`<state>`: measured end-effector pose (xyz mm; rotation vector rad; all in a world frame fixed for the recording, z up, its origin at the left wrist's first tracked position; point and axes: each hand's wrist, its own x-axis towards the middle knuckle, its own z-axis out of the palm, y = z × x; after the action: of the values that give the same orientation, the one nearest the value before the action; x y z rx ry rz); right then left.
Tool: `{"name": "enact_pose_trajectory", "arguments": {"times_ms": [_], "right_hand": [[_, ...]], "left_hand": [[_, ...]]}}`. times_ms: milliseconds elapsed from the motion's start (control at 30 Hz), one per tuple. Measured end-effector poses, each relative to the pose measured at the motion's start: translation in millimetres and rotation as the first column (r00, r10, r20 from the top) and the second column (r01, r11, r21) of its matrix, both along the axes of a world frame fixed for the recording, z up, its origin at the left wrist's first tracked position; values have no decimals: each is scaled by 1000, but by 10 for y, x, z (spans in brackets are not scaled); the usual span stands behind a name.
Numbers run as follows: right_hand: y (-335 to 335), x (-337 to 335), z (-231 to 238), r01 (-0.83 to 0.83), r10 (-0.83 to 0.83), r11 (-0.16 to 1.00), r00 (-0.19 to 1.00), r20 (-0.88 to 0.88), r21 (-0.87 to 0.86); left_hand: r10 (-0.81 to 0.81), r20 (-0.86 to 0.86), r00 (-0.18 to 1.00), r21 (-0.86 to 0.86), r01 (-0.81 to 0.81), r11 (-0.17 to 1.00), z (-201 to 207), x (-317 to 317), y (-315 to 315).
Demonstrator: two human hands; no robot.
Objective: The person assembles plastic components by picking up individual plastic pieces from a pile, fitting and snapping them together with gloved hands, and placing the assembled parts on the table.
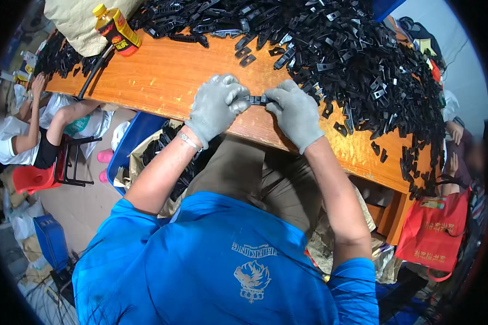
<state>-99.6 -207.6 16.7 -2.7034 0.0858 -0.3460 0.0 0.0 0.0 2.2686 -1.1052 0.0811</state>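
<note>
Both of my hands wear grey gloves and meet over the front edge of the wooden table. Between them is a small black plastic part. My left hand pinches its left end, and my right hand grips the right end with thumb and fingers. Just beyond my hands, a couple of loose black pieces lie on the wood. A large heap of similar black plastic parts covers the table's far and right side.
A yellow-capped bottle stands at the far left beside a pale sack. Under the table is a blue bin. A red bag hangs at the right end. Another person sits at left by a red stool.
</note>
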Motion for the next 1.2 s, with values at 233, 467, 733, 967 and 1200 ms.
{"name": "enact_pose_trajectory", "arguments": {"times_ms": [233,467,733,967,1200], "right_hand": [[128,314,-134,-284,285,958,956,62,-25],[-16,-94,135,-119,123,992,989,88,-47],[-372,154,103,-64,32,933,995,-95,-354],[-50,-174,295,-75,55,972,994,-98,-222],[-129,-336,13,-26,-33,966,974,-223,-257]], "left_hand": [[-23,-15,1000,-53,22,998,-105,139,144],[133,-239,962,345,-44,938,699,287,1431],[12,-2,1000,35,-12,999,655,222,-234],[94,75,993,56,-98,994,119,455,-1192],[81,150,985,86,-95,992,80,261,-763]]}}
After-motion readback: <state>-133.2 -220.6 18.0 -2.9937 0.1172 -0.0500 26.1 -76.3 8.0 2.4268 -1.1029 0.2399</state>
